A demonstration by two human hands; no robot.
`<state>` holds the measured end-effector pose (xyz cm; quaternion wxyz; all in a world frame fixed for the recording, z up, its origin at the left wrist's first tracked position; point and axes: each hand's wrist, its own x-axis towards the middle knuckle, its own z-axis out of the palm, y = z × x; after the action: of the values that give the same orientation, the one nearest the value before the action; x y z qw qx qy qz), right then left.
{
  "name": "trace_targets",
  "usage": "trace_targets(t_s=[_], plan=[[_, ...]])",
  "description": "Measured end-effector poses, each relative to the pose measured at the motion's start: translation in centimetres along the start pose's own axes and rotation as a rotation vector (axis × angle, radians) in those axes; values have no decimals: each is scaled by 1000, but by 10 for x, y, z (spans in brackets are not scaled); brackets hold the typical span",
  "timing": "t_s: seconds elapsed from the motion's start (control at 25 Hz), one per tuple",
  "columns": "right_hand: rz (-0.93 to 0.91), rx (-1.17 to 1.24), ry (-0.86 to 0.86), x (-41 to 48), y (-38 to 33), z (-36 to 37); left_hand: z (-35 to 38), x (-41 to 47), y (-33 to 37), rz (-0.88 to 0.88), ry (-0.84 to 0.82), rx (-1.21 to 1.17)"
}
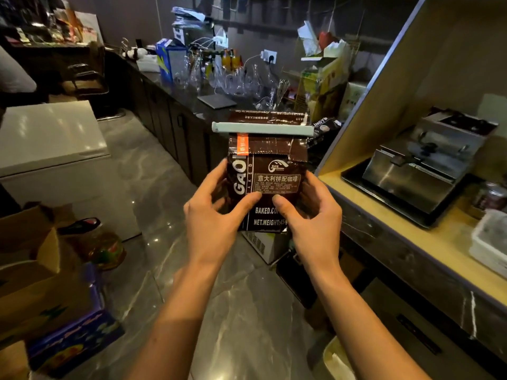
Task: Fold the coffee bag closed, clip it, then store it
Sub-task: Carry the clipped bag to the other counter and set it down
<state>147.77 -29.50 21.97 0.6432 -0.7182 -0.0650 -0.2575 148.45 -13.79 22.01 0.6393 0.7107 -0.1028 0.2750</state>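
A dark brown coffee bag (270, 171) with white lettering is held upright in front of me, over the floor. Its top is folded down, and a long pale green clip (262, 127) is clamped across the fold. My left hand (216, 215) grips the bag's lower left side with the thumb on the front. My right hand (307, 215) grips the lower right side the same way. The bag's bottom edge shows between both hands.
To the right is a yellow-topped counter (428, 237) with a steel appliance (422, 165) on a tray. A dark counter (170, 89) with glassware, boxes and bottles runs behind the bag. A white chest freezer (52, 138) and cardboard boxes (41, 275) stand on the left.
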Motion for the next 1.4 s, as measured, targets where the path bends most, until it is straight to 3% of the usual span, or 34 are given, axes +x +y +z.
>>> trace_targets(t_s=[0.32, 0.8, 1.2, 1.4], plan=[[50, -1, 83, 146, 111, 29, 74, 138, -121, -34, -101, -66], [264, -44, 190, 357, 257, 48, 193, 331, -268, -148, -285, -81], [453, -141, 504, 459, 375, 127, 239, 491, -429, -387, -699, -272], [525, -237, 652, 486, 406, 135, 286, 527, -485, -557, -900, -351]])
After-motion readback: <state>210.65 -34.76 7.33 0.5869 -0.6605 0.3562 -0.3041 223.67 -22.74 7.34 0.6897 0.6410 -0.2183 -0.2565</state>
